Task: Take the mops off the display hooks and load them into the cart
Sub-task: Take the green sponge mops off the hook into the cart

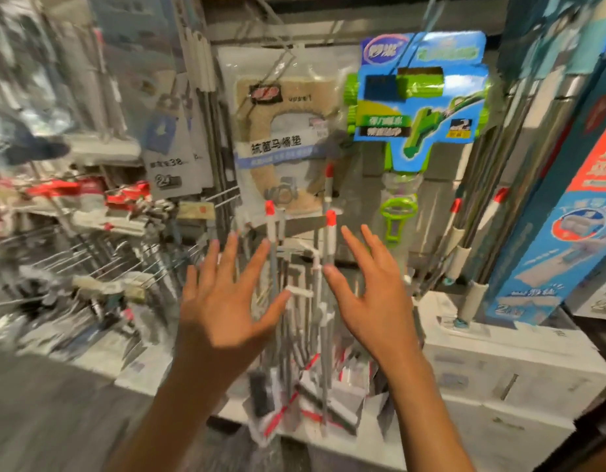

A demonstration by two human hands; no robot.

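Shelving (pixel 499 362) carries the stock; a cart is not in view. Mops (pixel 323 294) hang between my two hands, handles upright with red tips at the top, heads low by the shelf edge. Left hand (pixel 223 301): fingers spread, holding nothing, just beside the handles. Right hand (pixel 373 294): likewise spread and empty, thumb nearest a handle, so probably this grip closes first.

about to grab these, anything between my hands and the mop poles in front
Nothing visible blocks them. The left hand and right hand are open on either side of the red-tipped mop poles, with no packaging in front of them. The cart is not in view.
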